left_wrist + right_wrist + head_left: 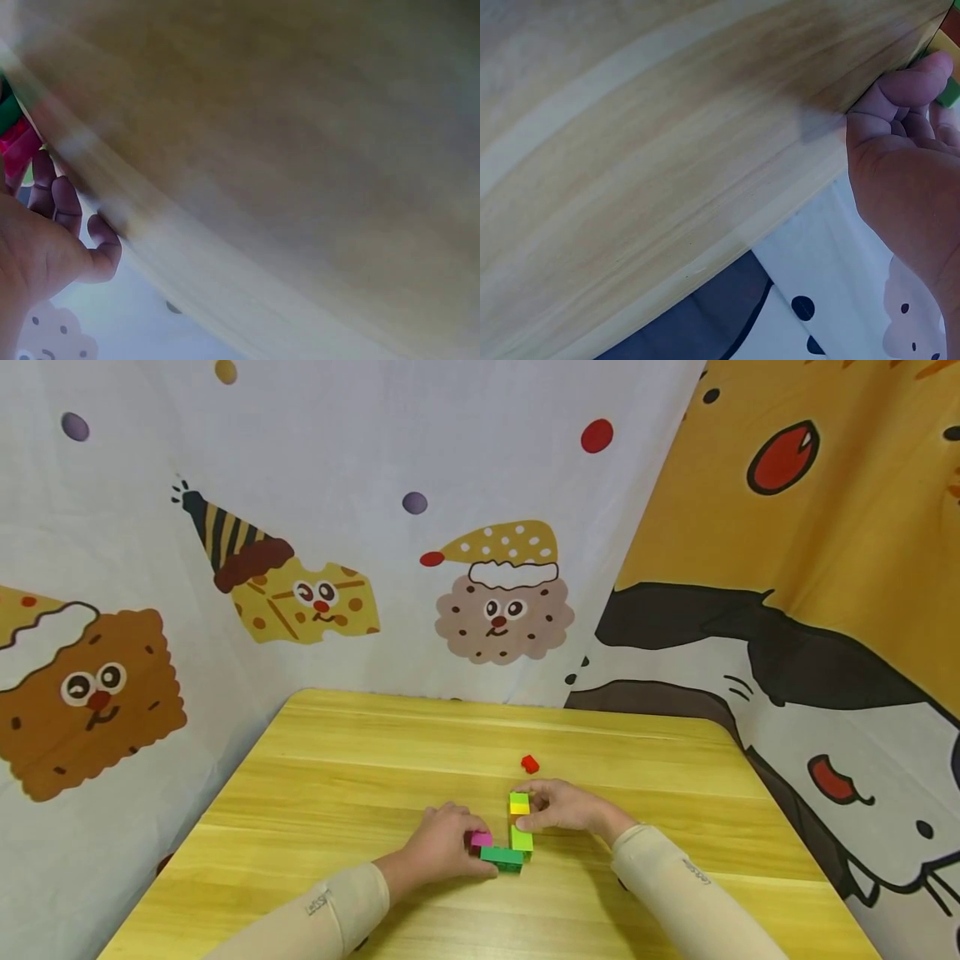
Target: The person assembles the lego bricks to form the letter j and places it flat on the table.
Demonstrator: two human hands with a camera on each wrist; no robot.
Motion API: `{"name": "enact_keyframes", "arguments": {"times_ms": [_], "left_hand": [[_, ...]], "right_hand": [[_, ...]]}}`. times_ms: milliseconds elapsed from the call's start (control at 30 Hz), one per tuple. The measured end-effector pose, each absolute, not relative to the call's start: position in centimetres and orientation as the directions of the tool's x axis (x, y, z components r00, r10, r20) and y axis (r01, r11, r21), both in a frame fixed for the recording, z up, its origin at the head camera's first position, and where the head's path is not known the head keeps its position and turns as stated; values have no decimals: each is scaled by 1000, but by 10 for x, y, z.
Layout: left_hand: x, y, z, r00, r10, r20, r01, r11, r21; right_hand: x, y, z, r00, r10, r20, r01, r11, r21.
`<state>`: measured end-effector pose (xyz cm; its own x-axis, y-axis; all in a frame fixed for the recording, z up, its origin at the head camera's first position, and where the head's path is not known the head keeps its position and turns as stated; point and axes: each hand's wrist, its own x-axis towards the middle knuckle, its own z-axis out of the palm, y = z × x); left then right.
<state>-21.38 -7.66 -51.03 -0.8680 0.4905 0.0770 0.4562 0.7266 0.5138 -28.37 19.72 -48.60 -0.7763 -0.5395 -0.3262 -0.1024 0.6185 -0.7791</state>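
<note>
Toy building blocks joined in an angled shape lie on the wooden table in the head view. Its near part is a dark green block (501,858), with a pink block (481,839) at its left end. From its right end a row runs away from the person: a lime block (521,838), an orange piece partly hidden by a thumb, a yellow block (520,808) and another lime block (519,797). My left hand (446,845) holds the pink and green end between thumb and fingers. My right hand (568,808) grips the far row from the right, around the yellow and orange pieces.
A small red block (530,764) lies apart on the table (360,768), beyond the right hand. Behind the table's far edge hangs a white curtain (390,427) printed with cartoon snacks, and a patterned orange cloth (697,518) hangs at the right.
</note>
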Motion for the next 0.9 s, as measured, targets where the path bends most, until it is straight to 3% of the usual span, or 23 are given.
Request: {"name": "enact_keyframes", "arguments": {"times_ms": [533, 733, 900], "left_hand": [[-216, -82, -508, -862, 505, 48, 449, 715, 535], [-215, -90, -503, -860, 510, 18, 426, 698, 575], [-215, -90, -502, -856, 517, 3, 428, 705, 565]], "right_hand": [[-291, 209, -480, -789, -512, -340, -32, 587, -809], [-302, 209, -482, -935, -322, -150, -112, 668, -736], [-310, 200, -493, -966, -258, 22, -228, 804, -549]]}}
